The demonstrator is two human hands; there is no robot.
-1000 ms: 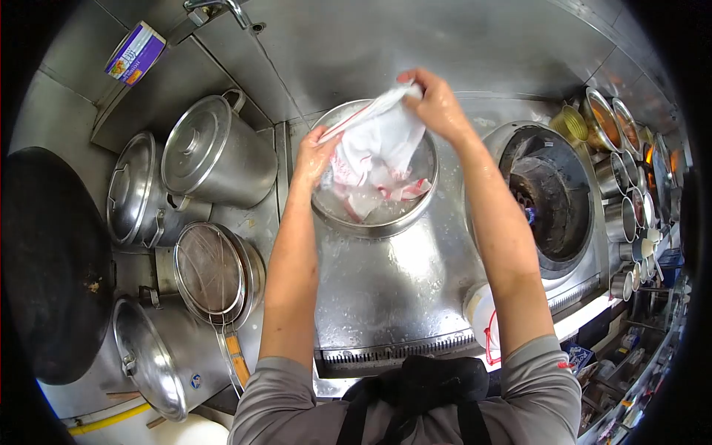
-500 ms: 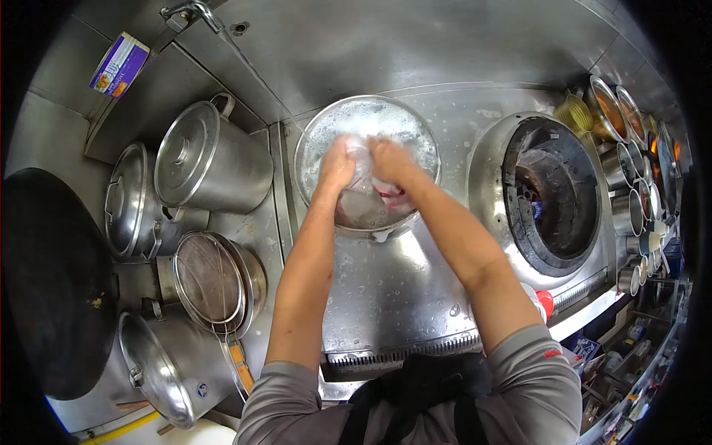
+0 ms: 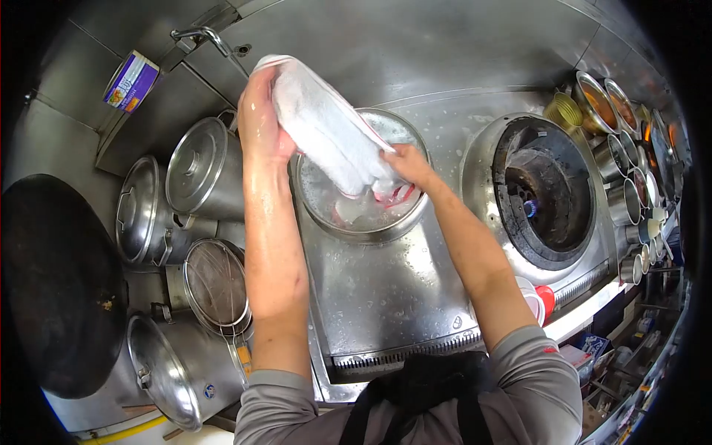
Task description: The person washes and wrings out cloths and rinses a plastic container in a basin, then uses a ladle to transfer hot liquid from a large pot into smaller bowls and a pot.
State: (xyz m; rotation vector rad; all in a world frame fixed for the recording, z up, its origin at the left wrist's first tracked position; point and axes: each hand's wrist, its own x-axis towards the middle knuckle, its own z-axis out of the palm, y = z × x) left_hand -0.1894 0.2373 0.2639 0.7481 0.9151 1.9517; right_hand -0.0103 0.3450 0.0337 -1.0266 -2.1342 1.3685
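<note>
At the left edge of the frame stands a large black pan (image 3: 63,289), followed by lidded metal pots (image 3: 196,167) and, lower down, a wire strainer (image 3: 215,285). Left of centre, the left hand (image 3: 261,122) is raised, the upper end of a white cloth (image 3: 315,126) draped over its fingers (they are hidden beneath it, so I cannot tell how far they close). The cloth slants down rightward over a round metal basin (image 3: 374,236) of water near the frame's middle. Beside the basin's right side, the right hand (image 3: 406,163) is clamped on the cloth's edge. Farther right sits a round burner (image 3: 482,185) with a small blue flame (image 3: 530,208); metal containers (image 3: 610,159) crowd the right side.
</note>
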